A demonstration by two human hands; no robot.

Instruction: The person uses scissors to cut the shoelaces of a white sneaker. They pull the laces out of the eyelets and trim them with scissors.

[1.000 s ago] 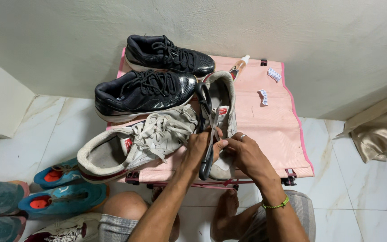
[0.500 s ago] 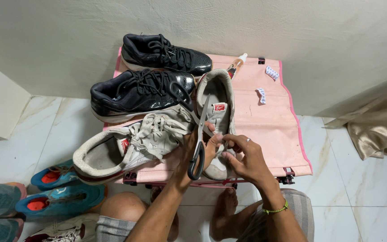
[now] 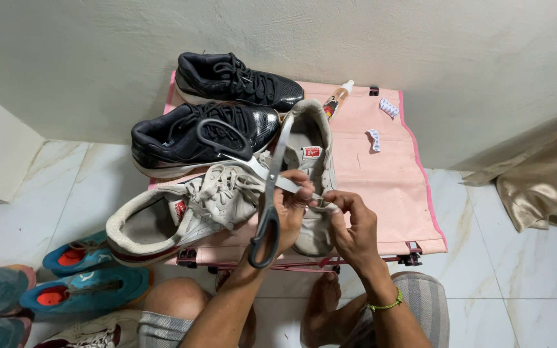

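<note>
Change since earlier frame: we note the scissors now stand opened wide, one handle ring lifted over the black shoe, where half a second ago they hung closed under the left hand.
Left hand: our left hand is closed around the scissors at the pivot and lower handle; fingers wrapped, thumb toward the lace.
Right hand: our right hand pinches the pale lace between thumb and fingertips, just beside the left hand; a green band sits on the wrist.
Lace: drawn taut from the left white sneaker, passing between the open blades.
Second white sneaker: the upright white sneaker lies toe toward us, partly hidden behind both hands.
Black pair: two black sneakers rest at the rear of the pink folding table, near the wall.
Other items: a small spray bottle and two small white packets lie on the table, well apart from the hands.
Floor: blue shoes sit to the left on white tile.
</note>
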